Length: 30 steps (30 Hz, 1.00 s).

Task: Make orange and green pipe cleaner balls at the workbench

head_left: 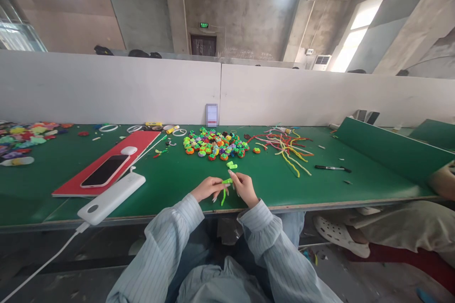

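Note:
Near the table's front edge, my left hand (209,188) and my right hand (244,187) come together on one bright green fuzzy pipe cleaner (223,197). Both hands are closed, pinching its upper part between the fingertips. Its loose end hangs down below my left fingers. Just beyond my fingers lie some short coiled green pieces (232,165). Behind them spreads a heap of small multicoloured fuzzy pieces (213,144), many topped with green. A tangle of red, yellow and pink pipe cleaners (289,147) lies to the right.
A red folder (142,139) carries a phone (105,171), with a white power bank (112,198) beside it. A black marker (332,168) lies at right. White partitions (142,85) line the back, with a small screen (212,115) leaning there. Another person's arm (442,182) shows far right.

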{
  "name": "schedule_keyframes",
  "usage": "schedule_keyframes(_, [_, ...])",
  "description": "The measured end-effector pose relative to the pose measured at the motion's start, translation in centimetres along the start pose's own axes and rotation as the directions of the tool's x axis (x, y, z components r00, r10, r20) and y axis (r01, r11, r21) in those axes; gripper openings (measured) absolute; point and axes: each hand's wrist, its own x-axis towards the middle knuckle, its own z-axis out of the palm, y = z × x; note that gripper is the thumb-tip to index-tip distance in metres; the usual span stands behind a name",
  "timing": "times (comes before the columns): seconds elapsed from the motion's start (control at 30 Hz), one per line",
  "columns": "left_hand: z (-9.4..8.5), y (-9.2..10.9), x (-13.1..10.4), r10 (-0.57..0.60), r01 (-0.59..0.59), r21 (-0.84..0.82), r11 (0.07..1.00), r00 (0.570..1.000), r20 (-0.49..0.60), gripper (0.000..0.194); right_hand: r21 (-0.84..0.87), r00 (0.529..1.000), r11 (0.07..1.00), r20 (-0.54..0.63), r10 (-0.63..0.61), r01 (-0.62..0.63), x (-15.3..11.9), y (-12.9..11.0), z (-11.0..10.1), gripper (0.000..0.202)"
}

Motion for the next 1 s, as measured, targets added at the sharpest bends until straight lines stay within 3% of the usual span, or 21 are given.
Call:
schedule_keyframes(0.23, [0.11,-0.21,0.15,-0.026,0.024,-0.090,0.996,0.999,-0.019,0.044,0.101,0.998,0.995,0.061,0.021,-0.027,0.06,-0.03,0.20,0.044])
schedule_keyframes(0.37, [0.15,-0.30,0.22,-0.023,0.022,-0.058,0.998,0.999,-0.024,0.044,0.120,0.998,0.992,0.065,0.016,-0.024,0.04,-0.16,0.18,0.040])
schedule_keyframes(0.67, [0.27,0.26,0.11,-0.001,0.001,0.001,1.000,1.000,-0.019,0.041,0.060,1.000,0.998,-0.021,0.010,-0.009,0.02,-0.15,0.16,0.044])
schedule_keyframes(1.0, [0.21,-0.05,0.19,-0.001,0.001,0.002,1.000,1.000,-0.026,0.039,-0.016,0.999,1.000,-0.040,-0.019,0.018,0.05,-0.17,0.05,0.050])
